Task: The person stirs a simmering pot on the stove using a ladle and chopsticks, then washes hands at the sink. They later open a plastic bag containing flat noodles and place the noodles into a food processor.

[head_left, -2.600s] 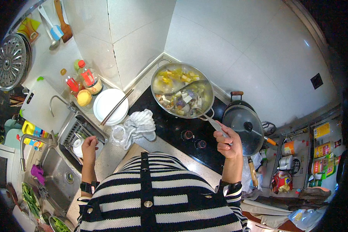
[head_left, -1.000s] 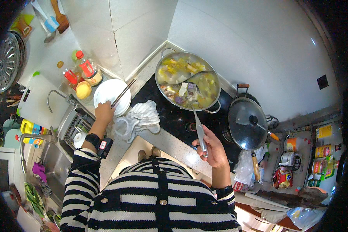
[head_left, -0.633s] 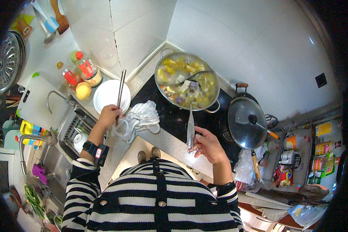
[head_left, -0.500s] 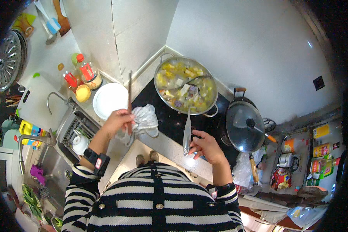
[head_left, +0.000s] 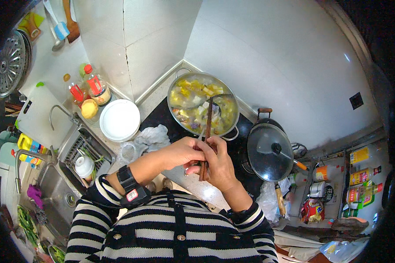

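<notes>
Brown chopsticks [head_left: 210, 118] point away from me over the pot, their far ends among the food. My left hand [head_left: 184, 154] and my right hand [head_left: 220, 166] meet around their near part, both with closed fingers. The wide metal pot [head_left: 171, 90] holds pale tofu-like cubes, yellow pieces and purple chunks in broth. A curved metal strip crosses its inside. Beside the chopsticks, a short stretch of a silvery utensil handle [head_left: 201, 133] shows at the near rim. My hands hide the rest, and I cannot tell whether one grips it.
A lidded wok [head_left: 264, 153] stands right of the pot on the black cooktop [head_left: 156, 115]. To the left are a crumpled white cloth [head_left: 153, 136], white plates [head_left: 120, 120], sauce bottles [head_left: 96, 90] and a sink [head_left: 57, 195]. Packaged goods line the right shelf.
My left hand has brought the chopsticks rightward from beside the cloth to over the pot. My right hand has moved from the utensil's handle onto the chopsticks. The view has shifted slightly.
</notes>
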Motion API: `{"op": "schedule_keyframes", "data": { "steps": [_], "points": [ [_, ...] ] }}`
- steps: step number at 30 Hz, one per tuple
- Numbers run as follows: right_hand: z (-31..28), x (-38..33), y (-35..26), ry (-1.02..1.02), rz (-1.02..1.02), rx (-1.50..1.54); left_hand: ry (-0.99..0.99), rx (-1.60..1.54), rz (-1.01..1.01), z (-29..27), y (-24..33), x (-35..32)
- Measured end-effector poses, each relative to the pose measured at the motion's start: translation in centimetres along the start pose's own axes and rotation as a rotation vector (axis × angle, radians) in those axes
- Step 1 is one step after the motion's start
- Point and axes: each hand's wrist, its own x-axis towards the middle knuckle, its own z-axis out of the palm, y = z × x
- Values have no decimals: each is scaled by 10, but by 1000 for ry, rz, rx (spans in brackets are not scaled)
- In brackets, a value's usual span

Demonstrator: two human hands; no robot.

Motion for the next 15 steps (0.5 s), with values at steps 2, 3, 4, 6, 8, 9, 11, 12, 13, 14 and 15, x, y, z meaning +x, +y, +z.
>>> {"op": "schedule_keyframes", "data": {
  "steps": [2, 3, 4, 6, 8, 9, 11, 12, 13, 14, 15],
  "points": [
    [2, -6, 6, 45, -5, -42, 56, 78, 35, 5, -5, 4],
    [0, -10, 10, 40, -1, -73, 55, 118, 43, 4, -7, 5],
    [0, -14, 14, 46, -5, -99, 56, 154, 51, 3, -11, 6],
    [-1, -19, 23, 135, -4, -33, 242, 304, 148, 2, -23, 9],
    [-1, -18, 38, 271, -1, -7, 501, 515, 221, -8, -37, 6],
    [-4, -17, 49, 350, -3, 12, 700, 898, 195, -19, -43, 3],
    [-5, -14, 67, 439, 153, 240, 736, 875, 79, -29, -60, -2],
    [-1, -12, 74, 479, 350, 548, 689, 767, -46, -33, -67, -1],
    [-1, -12, 81, 479, 363, 542, 641, 623, -62, -36, -74, 1],
    [-1, -10, 88, 470, 392, 609, 593, 478, -91, -37, -79, 4],
    [1, -7, 95, 482, 388, 641, 546, 335, -141, -38, -84, 6]
  ]
}}
